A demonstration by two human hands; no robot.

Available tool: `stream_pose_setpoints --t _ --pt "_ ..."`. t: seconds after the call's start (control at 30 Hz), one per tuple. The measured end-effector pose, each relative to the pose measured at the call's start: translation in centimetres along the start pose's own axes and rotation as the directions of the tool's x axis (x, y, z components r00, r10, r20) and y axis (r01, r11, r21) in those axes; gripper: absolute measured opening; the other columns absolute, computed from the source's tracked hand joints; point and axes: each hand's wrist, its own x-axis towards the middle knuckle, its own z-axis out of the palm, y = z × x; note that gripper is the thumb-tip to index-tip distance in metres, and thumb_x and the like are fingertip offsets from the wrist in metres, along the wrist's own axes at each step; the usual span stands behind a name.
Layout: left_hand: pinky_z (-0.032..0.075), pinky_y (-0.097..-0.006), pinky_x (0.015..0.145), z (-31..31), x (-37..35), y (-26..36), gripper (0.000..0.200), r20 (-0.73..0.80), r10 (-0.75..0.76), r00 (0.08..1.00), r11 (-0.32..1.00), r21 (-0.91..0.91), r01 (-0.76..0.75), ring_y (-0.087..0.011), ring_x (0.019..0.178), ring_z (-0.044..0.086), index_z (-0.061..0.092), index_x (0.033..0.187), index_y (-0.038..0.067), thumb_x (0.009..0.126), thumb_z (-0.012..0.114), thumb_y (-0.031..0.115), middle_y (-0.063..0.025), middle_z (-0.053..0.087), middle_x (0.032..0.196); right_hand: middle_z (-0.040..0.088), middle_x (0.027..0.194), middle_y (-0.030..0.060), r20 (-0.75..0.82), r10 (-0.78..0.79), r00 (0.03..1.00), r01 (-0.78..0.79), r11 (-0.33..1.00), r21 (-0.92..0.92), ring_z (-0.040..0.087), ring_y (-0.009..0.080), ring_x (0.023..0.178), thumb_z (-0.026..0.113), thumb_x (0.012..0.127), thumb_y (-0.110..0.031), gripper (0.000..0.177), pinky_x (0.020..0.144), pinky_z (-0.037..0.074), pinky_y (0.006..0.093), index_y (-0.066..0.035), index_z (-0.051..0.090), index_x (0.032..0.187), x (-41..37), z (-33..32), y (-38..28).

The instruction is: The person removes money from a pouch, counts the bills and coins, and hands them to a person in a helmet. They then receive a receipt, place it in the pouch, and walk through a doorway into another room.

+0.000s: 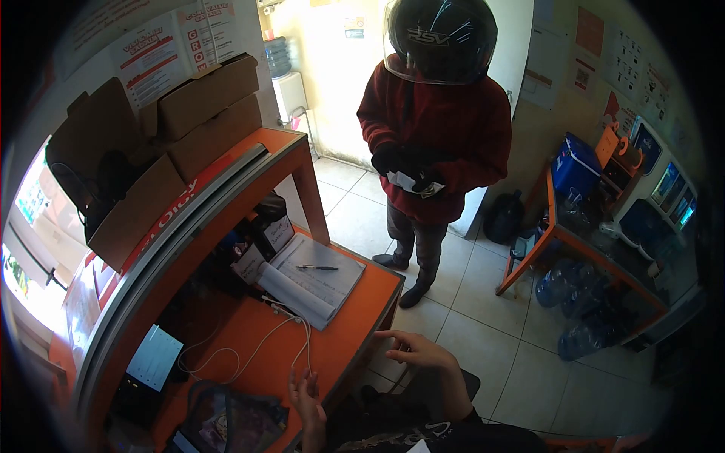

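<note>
My left hand (307, 399) is raised over the front edge of the orange desk (253, 325), fingers apart and holding nothing, near a white cable (249, 362). To its right, my right hand (411, 349) reaches past the desk's edge with the index finger stretched out, also empty. An open notebook (313, 275) with a pen (317, 267) on it lies on the desk beyond my hands. A dark mesh pouch (230, 419) lies left of my left hand. A lit tablet or phone screen (155, 357) stands at the desk's left.
A person in a black helmet (440, 38) and red jacket (461, 143) stands across the desk, holding pale papers (404, 180) in gloved hands. Cardboard boxes (208, 113) sit on the upper shelf. At right are an orange-framed table (596, 253), a blue cooler (575, 167) and water bottles (574, 291).
</note>
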Motion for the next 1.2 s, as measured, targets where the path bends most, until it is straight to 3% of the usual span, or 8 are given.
stream_pose_setpoints --t 0.27,0.37,0.47,0.57,0.7,0.8,1.0,1.2 --pt "0.046 -0.0267 0.080 -0.5 0.3 -0.6 0.043 0.021 0.006 1.000 1.000 -0.010 -0.006 -0.0167 0.100 0.058 0.033 0.135 0.014 0.093 0.042 0.011 -0.0122 0.050 0.122 0.056 0.074 0.0040 0.005 -0.001 1.000 0.001 1.000 -0.022 0.050 0.0115 0.066 0.058 0.086 -0.032 0.052 0.062 0.041 0.0260 -0.017 0.041 0.133 0.0 0.0 -0.1" --pt "0.046 -0.0265 0.079 -0.7 0.4 -0.8 0.043 0.028 0.014 1.000 1.000 -0.001 -0.014 -0.0169 0.099 0.058 0.033 0.135 0.013 0.092 0.042 0.011 -0.0124 0.050 0.121 0.052 0.072 -0.0003 -0.004 0.005 1.000 -0.005 0.999 -0.033 0.049 0.0080 0.065 0.058 0.087 -0.027 0.044 0.060 0.041 0.0241 -0.016 0.047 0.128 0.1 0.3 0.1" --pt "0.045 -0.0278 0.081 -0.7 0.3 -0.7 0.044 0.034 0.008 0.999 1.000 0.030 -0.009 -0.0176 0.101 0.057 0.031 0.135 0.013 0.093 0.042 0.011 -0.0128 0.049 0.122 0.057 0.075 0.0028 -0.074 -0.017 0.997 0.012 0.997 -0.073 0.052 0.0109 0.064 0.060 0.083 -0.023 0.035 0.058 0.042 0.0252 -0.014 0.058 0.117 0.1 0.1 -0.2" --pt "0.043 -0.0301 0.086 -0.2 0.4 -0.3 0.046 0.087 -0.009 0.996 0.997 0.079 0.002 -0.0190 0.105 0.055 0.028 0.137 0.013 0.093 0.041 0.010 -0.0132 0.047 0.124 0.057 0.076 0.0019 -0.430 -0.309 0.848 0.257 0.950 -0.175 0.052 0.0095 0.065 0.063 0.080 -0.014 0.021 0.055 0.040 0.0229 -0.012 0.067 0.100 -0.5 -2.3 -1.4" --pt "0.040 -0.0326 0.092 2.5 0.3 0.7 0.048 0.247 -0.043 0.968 0.985 0.174 -0.001 -0.0207 0.110 0.052 0.025 0.138 0.014 0.092 0.041 0.009 -0.0141 0.045 0.126 0.052 0.072 0.0005 -0.775 -0.308 0.552 0.086 0.945 -0.314 0.049 0.0090 0.063 0.065 0.073 -0.006 0.015 0.052 0.036 0.0223 -0.011 0.070 0.086 -2.4 -8.9 -3.6" --pt "0.040 -0.0334 0.093 4.8 0.8 0.6 0.048 0.301 -0.069 0.951 0.976 0.218 0.002 -0.0211 0.109 0.053 0.026 0.137 0.013 0.092 0.042 0.007 -0.0144 0.046 0.125 0.048 0.071 0.0004 -0.781 -0.441 0.442 0.021 0.876 -0.482 0.047 0.0104 0.065 0.067 0.070 -0.005 0.016 0.053 0.035 0.0238 -0.011 0.070 0.085 -2.9 -11.5 -4.4" --pt "0.041 -0.0335 0.094 8.4 1.1 -0.6 0.050 0.408 -0.158 0.899 0.970 0.233 0.065 -0.0219 0.109 0.053 0.027 0.136 0.009 0.090 0.045 0.005 -0.0165 0.047 0.123 0.046 0.071 0.0012 -0.751 -0.484 0.450 -0.015 0.836 -0.548 0.047 0.0127 0.067 0.068 0.068 -0.003 0.015 0.054 0.035 0.0250 -0.011 0.070 0.081 -2.5 -12.3 -3.9" --pt "0.042 -0.0340 0.094 9.4 1.9 -2.9 0.051 0.433 -0.284 0.856 0.938 0.308 0.156 -0.0237 0.108 0.053 0.026 0.136 0.007 0.089 0.045 0.003 -0.0177 0.047 0.122 0.049 0.073 0.0011 -0.792 -0.341 0.506 0.021 0.923 -0.384 0.049 0.0120 0.068 0.068 0.068 -0.002 0.015 0.054 0.037 0.0251 -0.011 0.070 0.080 -2.0 -11.2 -0.7"
